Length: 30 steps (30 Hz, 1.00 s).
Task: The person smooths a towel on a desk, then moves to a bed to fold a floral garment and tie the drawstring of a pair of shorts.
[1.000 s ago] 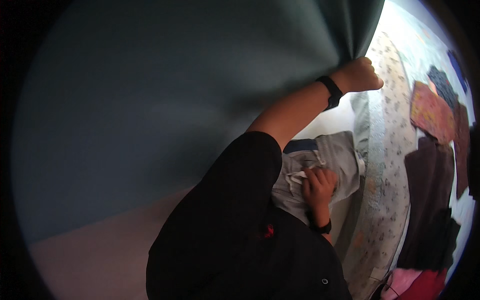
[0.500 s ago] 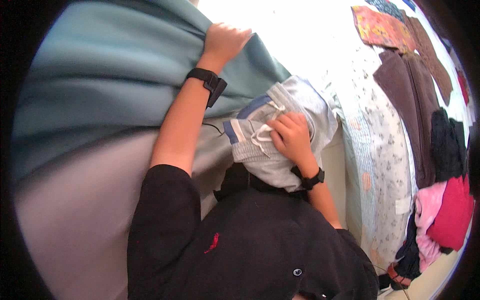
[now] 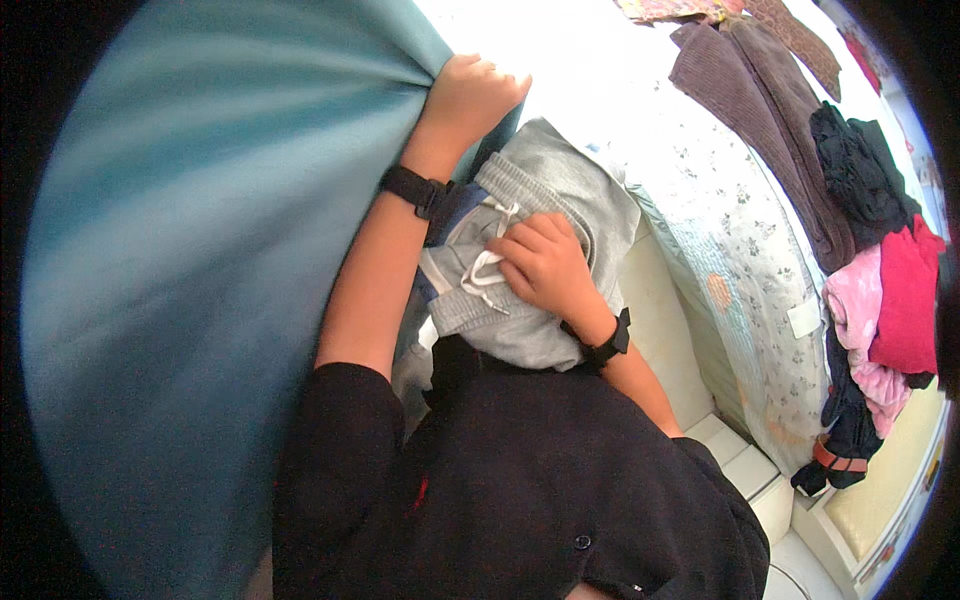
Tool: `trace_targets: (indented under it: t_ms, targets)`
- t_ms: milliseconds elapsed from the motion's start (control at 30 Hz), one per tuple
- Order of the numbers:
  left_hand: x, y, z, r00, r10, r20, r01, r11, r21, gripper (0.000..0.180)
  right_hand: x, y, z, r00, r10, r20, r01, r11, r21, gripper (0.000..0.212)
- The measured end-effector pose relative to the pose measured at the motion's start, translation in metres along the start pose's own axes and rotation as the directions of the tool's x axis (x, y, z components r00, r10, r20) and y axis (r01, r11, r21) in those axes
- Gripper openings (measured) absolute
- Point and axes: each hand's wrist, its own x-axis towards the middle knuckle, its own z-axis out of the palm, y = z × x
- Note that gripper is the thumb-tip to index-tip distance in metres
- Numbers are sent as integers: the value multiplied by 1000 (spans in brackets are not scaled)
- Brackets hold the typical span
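Grey drawstring garment [image 3: 575, 180], just one, bunched near centre toward one o'clock, was gripped by the right hand's [image 3: 548, 260] curled fingers. At twelve o'clock, the left hand [image 3: 472, 98], tightly fisted, clutched one teal cloth [image 3: 240, 240].

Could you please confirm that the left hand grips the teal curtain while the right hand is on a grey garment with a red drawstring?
The drawstring is white, not red, as the head view shows; the left hand grips the teal curtain and the right hand is on the grey garment.
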Motion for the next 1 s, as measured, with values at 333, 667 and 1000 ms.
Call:
trace_targets:
  t_ms: [333, 667, 1000]
  targets:
    - [56, -1, 41, 987, 64, -145, -53, 996, 73, 3, -2, 4, -2, 999, 5, 45, -7, 999, 41, 24]
    - [37, -121, 100, 959, -237, 154, 176, 928, 329, 25, -2, 9, -2, 1000, -20, 1, 20, 993, 116, 23]
    - [93, -80, 105, 971, -93, -222, 124, 983, 134, 20, -3, 21, 0, 1000, 0, 7, -1, 983, 183, 26]
